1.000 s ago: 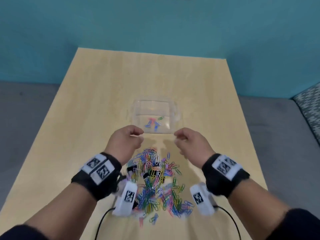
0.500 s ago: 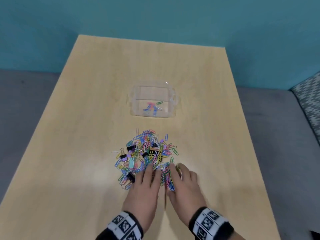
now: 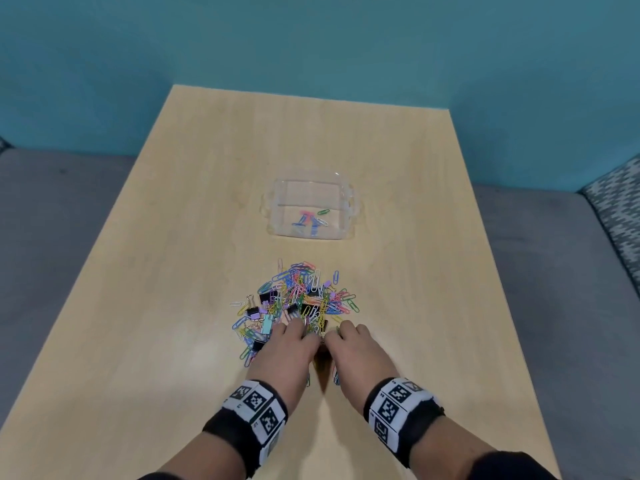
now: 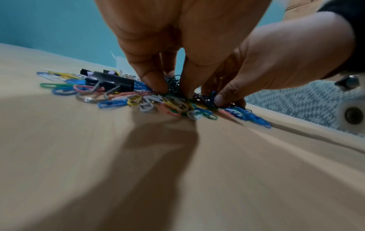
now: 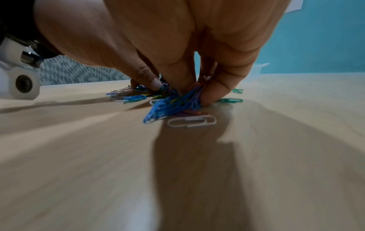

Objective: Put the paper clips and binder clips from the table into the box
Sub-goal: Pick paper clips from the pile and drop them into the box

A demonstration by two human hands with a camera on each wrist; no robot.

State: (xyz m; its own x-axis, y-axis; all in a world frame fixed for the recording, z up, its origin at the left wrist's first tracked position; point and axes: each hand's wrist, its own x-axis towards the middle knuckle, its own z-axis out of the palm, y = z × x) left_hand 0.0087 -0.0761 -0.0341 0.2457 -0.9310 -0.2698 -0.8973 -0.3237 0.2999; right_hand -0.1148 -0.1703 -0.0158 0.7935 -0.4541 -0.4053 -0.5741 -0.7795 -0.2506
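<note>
A heap of coloured paper clips and black binder clips (image 3: 298, 299) lies mid-table. Beyond it stands the clear plastic box (image 3: 348, 216), holding several paper clips. My left hand (image 3: 294, 336) and right hand (image 3: 343, 336) sit side by side at the heap's near edge, fingers curled down into it. In the left wrist view my left hand (image 4: 173, 92) pinches a tangle of clips, a black binder clip (image 4: 112, 83) lying to its left. In the right wrist view my right hand (image 5: 189, 95) pinches a bunch of blue paper clips (image 5: 171, 106); a white paper clip (image 5: 191, 121) lies loose in front.
The wooden table (image 3: 173, 306) runs back to a teal wall (image 3: 311, 46). Grey floor lies on both sides, and a patterned rug (image 3: 620, 216) is at the right. Bare tabletop surrounds the heap and the box.
Both hands dropped from near the box back to the heap's near edge, then their flat fingers curled into it and gathered clips.
</note>
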